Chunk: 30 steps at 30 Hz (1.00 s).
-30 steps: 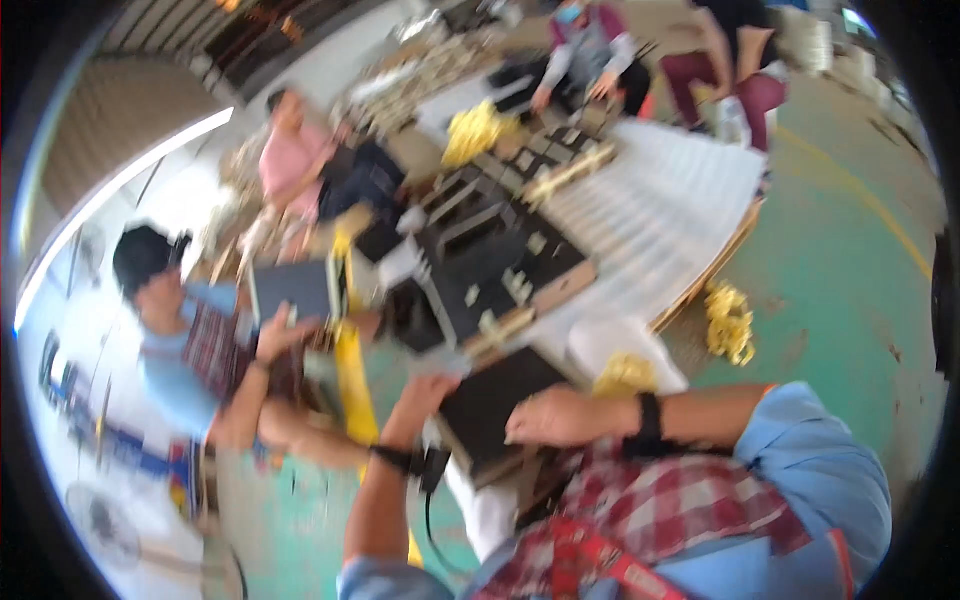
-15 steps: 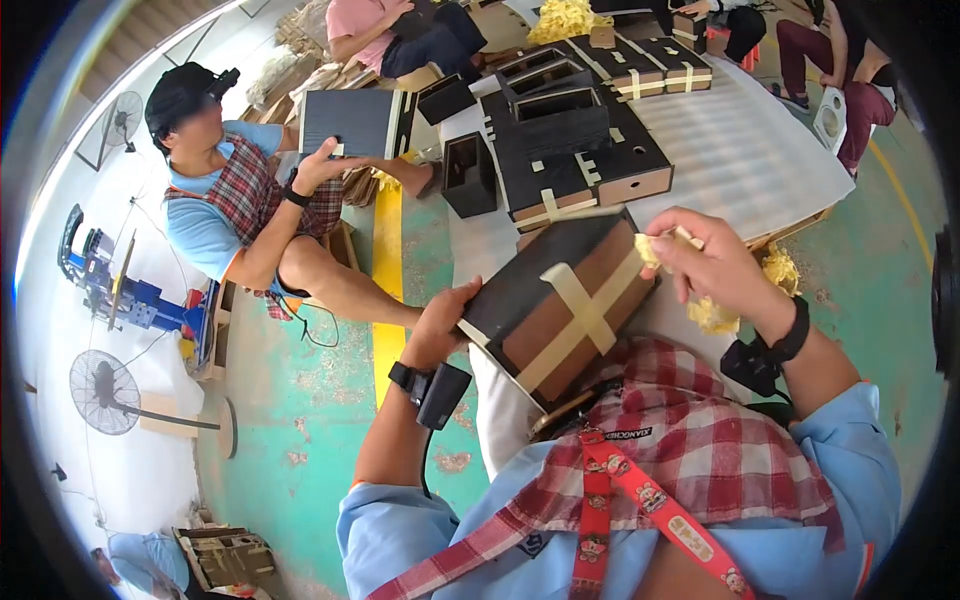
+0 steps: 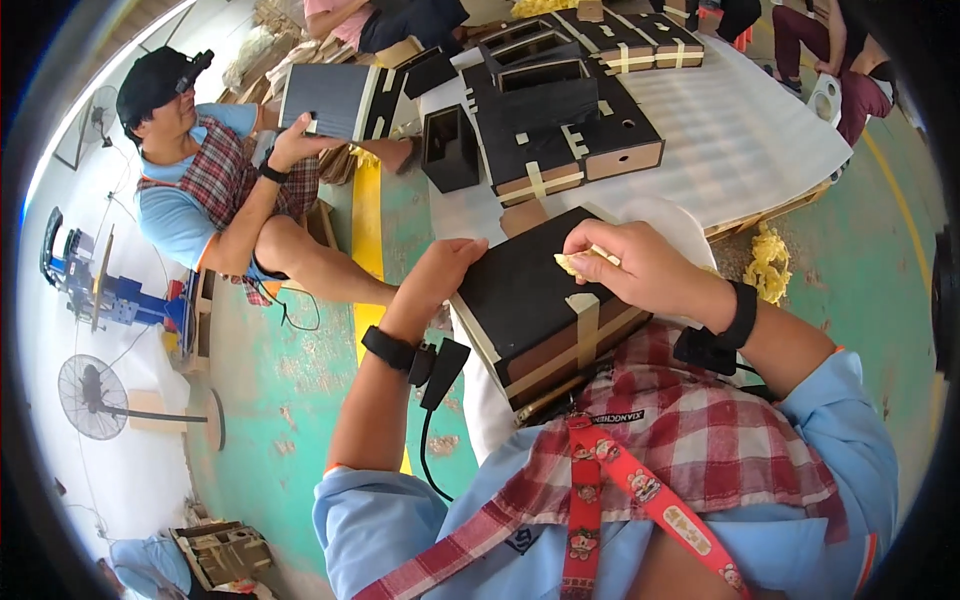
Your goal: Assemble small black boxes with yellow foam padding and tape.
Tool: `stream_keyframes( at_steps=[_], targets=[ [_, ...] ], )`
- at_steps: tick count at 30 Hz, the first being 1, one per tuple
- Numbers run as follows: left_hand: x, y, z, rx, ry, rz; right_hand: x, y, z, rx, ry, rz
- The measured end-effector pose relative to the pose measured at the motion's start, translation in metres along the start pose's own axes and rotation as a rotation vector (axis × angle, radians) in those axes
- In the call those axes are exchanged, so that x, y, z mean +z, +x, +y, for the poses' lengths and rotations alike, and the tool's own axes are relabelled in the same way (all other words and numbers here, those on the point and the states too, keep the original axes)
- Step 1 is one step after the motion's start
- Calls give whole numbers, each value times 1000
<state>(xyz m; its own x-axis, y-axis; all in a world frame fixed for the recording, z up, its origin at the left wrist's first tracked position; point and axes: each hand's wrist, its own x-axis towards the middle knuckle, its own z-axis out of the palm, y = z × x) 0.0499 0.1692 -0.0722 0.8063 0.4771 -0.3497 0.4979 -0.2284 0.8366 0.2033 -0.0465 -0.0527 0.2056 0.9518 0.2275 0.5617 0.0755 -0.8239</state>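
A box (image 3: 520, 285) with a black top and brown sides rests tilted across my lap. Strips of cream masking tape (image 3: 586, 325) run over its near edge and along its side. My left hand (image 3: 440, 272) grips the box at its far left corner, thumb on top, with the other fingers mostly hidden. Just above the black top, my right hand (image 3: 635, 265) is closed in a pinch on a small crumpled piece of yellowish masking tape (image 3: 566, 263). I cannot tell whether that piece touches the box.
Ahead, a table with a white cover (image 3: 740, 170) carries several black boxes (image 3: 560, 160). Crumpled yellow tape (image 3: 768, 262) hangs or lies by its right side. To the left, a seated co-worker (image 3: 215, 190) holds a dark panel (image 3: 325, 100). A fan (image 3: 95, 395) stands farther left.
My right hand has moved left from beyond the box's right end to over its black top. The box has tipped so more of its top shows. My left hand has shifted up along the edge.
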Motion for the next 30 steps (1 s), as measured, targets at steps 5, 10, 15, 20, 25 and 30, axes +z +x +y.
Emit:
stream_keyframes(
  at_steps=[5, 10, 15, 20, 25, 30],
  targets=[
    [26, -9, 30, 375, 801, 124, 10, 1, 8, -44, 102, 0],
    [27, 2, 23, 424, 880, 16, 11, 8, 6, -104, 159, -173],
    [24, 19, 17, 464, 816, -49, 15, 15, 13, -68, 210, -161],
    [21, 33, 15, 441, 819, -135, 8, 22, 13, -68, 158, -184],
    [17, 43, 9, 491, 792, -121, 6, 30, 31, -252, -8, -13],
    [14, 52, 13, 382, 783, -216, 0, 17, 19, -309, -394, -120]
  ],
)
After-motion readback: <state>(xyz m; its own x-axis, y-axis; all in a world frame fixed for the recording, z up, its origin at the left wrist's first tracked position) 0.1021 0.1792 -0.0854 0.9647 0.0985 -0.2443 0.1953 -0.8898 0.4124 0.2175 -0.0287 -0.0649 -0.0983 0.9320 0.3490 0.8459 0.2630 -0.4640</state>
